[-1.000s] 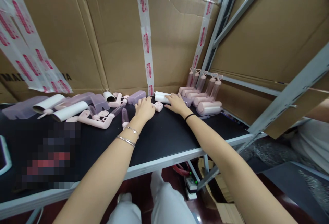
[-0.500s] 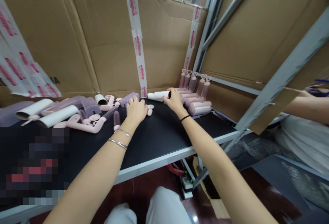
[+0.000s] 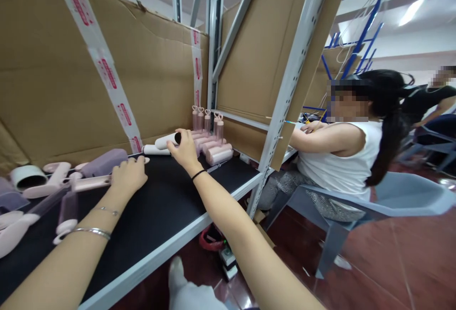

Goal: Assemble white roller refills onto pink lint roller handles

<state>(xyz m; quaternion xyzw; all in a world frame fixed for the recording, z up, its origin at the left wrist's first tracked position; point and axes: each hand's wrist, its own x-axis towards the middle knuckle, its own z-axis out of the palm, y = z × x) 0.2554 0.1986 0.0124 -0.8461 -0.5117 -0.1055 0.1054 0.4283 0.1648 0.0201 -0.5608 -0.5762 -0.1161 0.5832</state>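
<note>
My right hand (image 3: 185, 148) is closed on the near end of a white tube (image 3: 166, 141), whose dark open end faces right. Beneath it another white tube (image 3: 154, 150) lies on the black table. My left hand (image 3: 129, 176) is bent low over the table beside a small pale pink piece (image 3: 146, 160); what its fingers hold, if anything, is hidden. Left of it lie a purple translucent part (image 3: 107, 162), pink parts (image 3: 57, 179) and a wide white tube (image 3: 27, 177). Pink cylinders (image 3: 218, 153) lie right of my right hand, with clear tubes with heart-shaped tops (image 3: 207, 121) standing behind them.
A cardboard wall (image 3: 149, 72) closes off the back. The metal table edge (image 3: 171, 242) runs along the front, meeting a grey post (image 3: 281, 91) at the right. Beyond it a person in a white top (image 3: 338, 158) sits on a grey chair (image 3: 409, 196); another person is farther back.
The view has swung right, bringing the seated person into sight. The upper white tube now sits raised and tilted in my right hand, apart from the one below.
</note>
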